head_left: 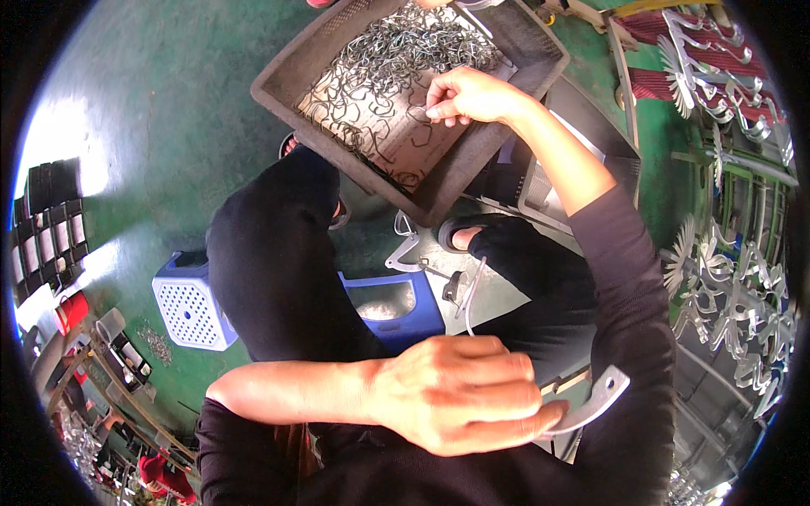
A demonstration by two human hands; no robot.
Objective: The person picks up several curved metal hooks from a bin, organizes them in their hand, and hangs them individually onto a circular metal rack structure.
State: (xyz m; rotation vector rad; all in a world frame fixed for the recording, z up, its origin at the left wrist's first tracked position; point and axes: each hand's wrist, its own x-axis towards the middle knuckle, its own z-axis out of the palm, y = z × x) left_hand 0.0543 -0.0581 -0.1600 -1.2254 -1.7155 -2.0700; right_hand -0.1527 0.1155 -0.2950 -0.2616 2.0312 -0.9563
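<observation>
- The left hand [460, 392] lies low and near, knuckles up, forearm crossing from the left; its fingers are clenched around a curved metal bracket [591, 403].
- The bracket juts out to the right of the fist, its long axis running right and slightly far, flat tip angled upward.
- The right hand [468, 95] reaches far into a dark plastic tray [291, 72], arm extended from the right.
- Its fingertips pinch a small wire hook [419, 110] above the heap of wire hooks [388, 51] on the tray's cardboard liner.
</observation>
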